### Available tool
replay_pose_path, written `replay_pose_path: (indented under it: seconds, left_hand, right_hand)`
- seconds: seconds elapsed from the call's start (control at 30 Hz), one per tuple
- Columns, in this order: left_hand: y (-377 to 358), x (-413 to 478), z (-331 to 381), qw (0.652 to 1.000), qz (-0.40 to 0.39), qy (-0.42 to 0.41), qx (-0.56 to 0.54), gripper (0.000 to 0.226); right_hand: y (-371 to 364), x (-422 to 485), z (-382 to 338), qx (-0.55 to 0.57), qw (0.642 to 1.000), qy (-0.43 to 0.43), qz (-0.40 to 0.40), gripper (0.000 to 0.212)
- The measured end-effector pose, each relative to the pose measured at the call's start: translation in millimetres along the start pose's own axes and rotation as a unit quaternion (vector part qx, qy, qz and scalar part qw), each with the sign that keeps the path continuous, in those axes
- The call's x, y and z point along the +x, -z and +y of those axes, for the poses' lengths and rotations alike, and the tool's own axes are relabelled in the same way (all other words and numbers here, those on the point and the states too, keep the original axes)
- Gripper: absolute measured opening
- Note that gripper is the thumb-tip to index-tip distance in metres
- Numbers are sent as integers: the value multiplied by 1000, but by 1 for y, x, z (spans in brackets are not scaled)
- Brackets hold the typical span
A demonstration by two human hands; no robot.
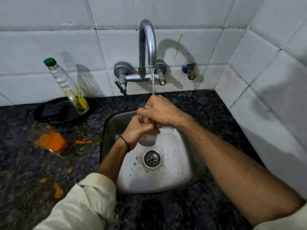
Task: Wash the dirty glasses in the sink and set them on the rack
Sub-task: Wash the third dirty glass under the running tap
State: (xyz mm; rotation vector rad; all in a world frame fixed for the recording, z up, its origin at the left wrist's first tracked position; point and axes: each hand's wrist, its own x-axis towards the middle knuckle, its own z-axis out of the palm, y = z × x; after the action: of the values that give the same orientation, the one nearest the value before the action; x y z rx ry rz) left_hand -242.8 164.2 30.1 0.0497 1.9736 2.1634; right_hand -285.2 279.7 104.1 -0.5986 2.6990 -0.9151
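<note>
A clear glass (148, 139) is held over the steel sink (174, 173), under the running stream from the chrome tap (147, 44). My left hand (137, 132) grips the glass around its body from the left. My right hand (159, 110) lies over its upper end with the fingers curled at the rim, and the water falls onto that hand. Most of the glass is hidden by both hands. A second glass (48, 138) lies on its side on the dark counter at the left, holding orange residue.
Orange smears (83, 141) dot the granite counter left of the sink. A black plate (54, 112) at the back left carries a dark sponge and a tilted, green-capped bottle (69, 87). Tiled walls close in behind and at the right. No rack is in view.
</note>
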Motion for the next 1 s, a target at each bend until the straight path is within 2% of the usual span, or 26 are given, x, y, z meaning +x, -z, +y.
replay_pose_path:
  seconds: [0.03,0.07,0.1,0.13,0.2,0.27,0.33,0.37,0.43,0.5,0.53,0.57,0.6,0.7,0.77,0.8,0.83,0.9,0.93,1.0]
  left_hand:
    - [-7,2,1,991,78,-4,106,25]
    - [-13,4,-1,963,155,-11,221,29]
    - [-18,3,-1,933,206,-23,293,32]
    - [-20,1,-4,926,215,-34,308,36]
    - [-13,2,-11,965,144,-11,221,44]
    - [-1,0,-12,996,17,22,90,43]
    - [4,-5,-13,998,-65,22,5,38]
    - [2,-7,-11,998,-64,18,-1,37]
    - [-9,-4,-8,997,34,9,70,37]
    - [-23,2,-7,963,158,-6,219,38]
    - [-29,2,-5,939,203,-23,276,34]
    - [-32,2,-4,930,216,-39,294,29]
    - [-31,2,-6,938,198,-46,281,26]
    - [-8,-1,-12,997,40,11,72,36]
    - [6,-4,-12,998,-42,24,38,37]
    - [8,-3,-14,997,-43,26,60,37]
    - [6,-2,-16,996,-12,27,81,35]
    - [-7,4,-17,979,111,20,171,28]
    - [-13,6,-18,957,169,9,235,27]
    - [-22,7,-19,942,216,-16,257,32]
  right_hand:
    - [-8,1,0,7,999,-34,40,42]
    - [-16,2,-1,-2,995,-69,73,45]
    - [-23,2,-1,-22,991,-97,95,47]
    - [-28,2,1,-40,988,-106,103,49]
    - [-24,-1,8,-57,993,-68,79,49]
    - [-13,-6,14,-55,998,-5,0,46]
    - [-5,-8,16,-43,997,29,-59,44]
    - [-6,-8,16,-38,997,33,-50,44]
    - [-12,-7,15,-7,999,-6,31,46]
    - [-23,-5,12,10,991,-69,110,51]
    - [-29,-5,10,-11,988,-85,125,52]
    - [-32,-5,10,-41,987,-85,128,51]
    - [-33,-6,11,-63,987,-72,127,48]
    - [-19,-11,19,-26,998,-1,52,43]
    - [-13,-13,22,33,999,28,-15,42]
    - [-15,-13,21,38,999,25,-9,42]
    - [-19,-12,19,31,999,5,21,43]
    - [-30,-10,15,16,994,-58,95,45]
    - [-34,-8,11,2,990,-83,114,45]
    - [-36,-4,9,-45,988,-89,114,44]
